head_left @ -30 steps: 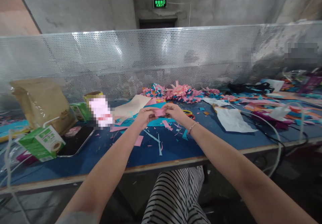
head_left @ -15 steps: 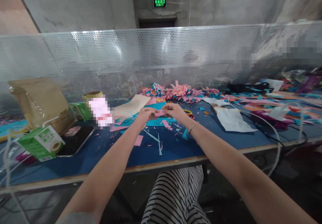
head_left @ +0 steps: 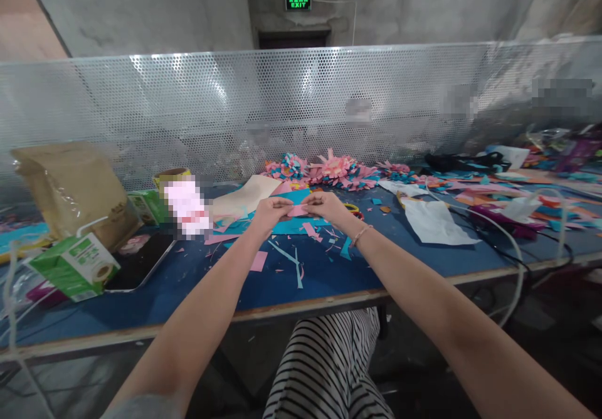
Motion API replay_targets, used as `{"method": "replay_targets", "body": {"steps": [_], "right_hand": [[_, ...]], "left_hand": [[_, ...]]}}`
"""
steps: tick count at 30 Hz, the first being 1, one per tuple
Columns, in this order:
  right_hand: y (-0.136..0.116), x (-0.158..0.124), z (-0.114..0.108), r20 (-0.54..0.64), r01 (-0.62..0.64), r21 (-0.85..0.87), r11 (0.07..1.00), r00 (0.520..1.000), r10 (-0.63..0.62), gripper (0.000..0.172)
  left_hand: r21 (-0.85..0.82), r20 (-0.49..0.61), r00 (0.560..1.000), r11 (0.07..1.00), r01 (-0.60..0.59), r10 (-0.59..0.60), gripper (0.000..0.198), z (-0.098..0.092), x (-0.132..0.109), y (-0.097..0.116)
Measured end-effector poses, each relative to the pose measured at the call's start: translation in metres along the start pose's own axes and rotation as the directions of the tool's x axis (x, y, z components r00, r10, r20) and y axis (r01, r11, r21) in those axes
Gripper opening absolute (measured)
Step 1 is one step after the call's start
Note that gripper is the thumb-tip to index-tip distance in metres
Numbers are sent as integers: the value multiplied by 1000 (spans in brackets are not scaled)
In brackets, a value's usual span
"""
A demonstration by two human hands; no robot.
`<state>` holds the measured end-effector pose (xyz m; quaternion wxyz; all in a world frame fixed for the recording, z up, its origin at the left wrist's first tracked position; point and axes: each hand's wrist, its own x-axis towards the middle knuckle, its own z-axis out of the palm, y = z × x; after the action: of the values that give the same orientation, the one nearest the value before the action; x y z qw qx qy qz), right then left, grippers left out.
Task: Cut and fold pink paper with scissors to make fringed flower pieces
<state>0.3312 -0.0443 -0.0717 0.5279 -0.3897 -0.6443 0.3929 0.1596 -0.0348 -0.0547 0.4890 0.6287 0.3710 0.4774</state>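
Note:
Both arms reach out over a blue table (head_left: 320, 281). My left hand (head_left: 269, 211) and my right hand (head_left: 325, 206) meet above it and pinch a small pink paper piece (head_left: 298, 210) between their fingertips, each at one end. Under the hands lies a blue paper sheet (head_left: 294, 224) among pink and blue paper scraps (head_left: 288, 257). A thin bracelet circles my right wrist.
Paper flowers (head_left: 335, 171) lie at the back by a perforated metal screen (head_left: 301, 105). A brown bag (head_left: 75, 190), a green carton (head_left: 75, 265) and a dark tray (head_left: 141, 262) stand left. White paper (head_left: 435, 223), cables (head_left: 510, 243) and coloured sheets spread right.
The hands stay together on the pink piece. It looks flatter and narrower between the fingertips than a second ago. The view has shifted slightly.

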Motion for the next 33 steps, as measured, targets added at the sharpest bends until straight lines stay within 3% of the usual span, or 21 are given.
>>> {"method": "replay_targets", "body": {"steps": [11,26,33], "right_hand": [[-1,0,0,5,-22,49,999,1000,21,29],[-9,-5,3,23,16,-134,991,1000,-13,26],[-5,-3,3,66,178,-345,922,984,-166,25]], "left_hand": [[66,-9,999,997,-36,36,24,-3,3,-2],[343,112,979,918,-197,169,19,-4,1,-3],[456,108,974,861,-227,200,17,1,-3,2]]}}
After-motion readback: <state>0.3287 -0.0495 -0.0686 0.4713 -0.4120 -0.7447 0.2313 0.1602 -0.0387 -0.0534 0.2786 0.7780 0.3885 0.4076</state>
